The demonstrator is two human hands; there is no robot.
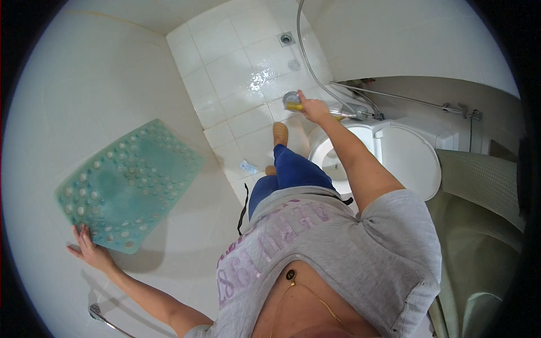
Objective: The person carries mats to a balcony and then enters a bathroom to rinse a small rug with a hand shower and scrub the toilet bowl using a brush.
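Observation:
A translucent green bath mat (127, 181) with round holes and suction-cup bumps lies slanted against the white wall on the left. My left hand (92, 252) grips its lower-left corner, fingers spread over the edge. Below the mat, a shadow falls on the wall. My right hand (315, 110) is wrapped around the handle of a hand shower (291, 98), held over the floor in front of the toilet. A yellow strip shows beside the shower head; what it belongs to is unclear. Whether water is running from it cannot be told.
A white toilet (359, 141) with its lid raised stands to the right, near a metal shower hose (305, 50). The tiled floor (228, 72) is wet around a drain (286, 39). A small blue-white packet (248, 167) lies by my feet. A grab bar (105, 319) is lower left.

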